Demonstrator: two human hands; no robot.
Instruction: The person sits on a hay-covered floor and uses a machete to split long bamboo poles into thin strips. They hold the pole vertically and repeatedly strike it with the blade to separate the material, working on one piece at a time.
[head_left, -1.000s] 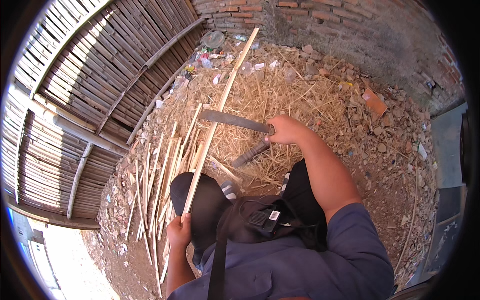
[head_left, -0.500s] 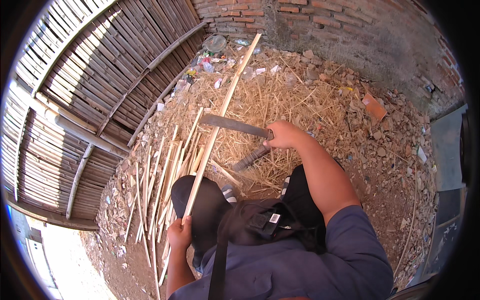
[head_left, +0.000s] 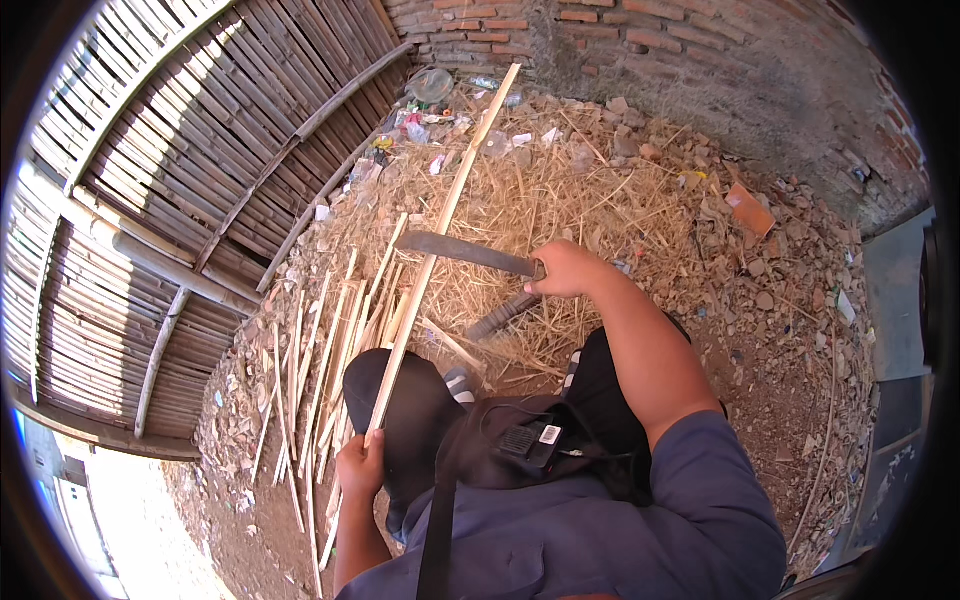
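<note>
My left hand (head_left: 360,465) is closed around the near end of a long pale bamboo strip (head_left: 458,190). The strip passes over my left knee and slants up toward the brick wall. In my right hand (head_left: 563,270) is the handle of a machete (head_left: 462,248). Its dark blade points left and crosses the strip around the middle; whether the edge bites into it I cannot tell. Just below my right hand lies a dark ribbed rod-shaped piece (head_left: 500,315), partly hidden near the fingers. Several split bamboo strips (head_left: 345,335) are heaped beside my left knee.
Straw-like shavings (head_left: 570,200) cover the ground ahead, with plastic litter and a clear bottle (head_left: 430,86) behind. A bamboo fence (head_left: 200,150) stands left and a brick wall (head_left: 690,60) at the back. An orange tile piece (head_left: 750,211) lies among rubble on the right.
The machete blade has slid very slightly left along with a tiny shift of the strip's far end. Both hands keep their hold.
</note>
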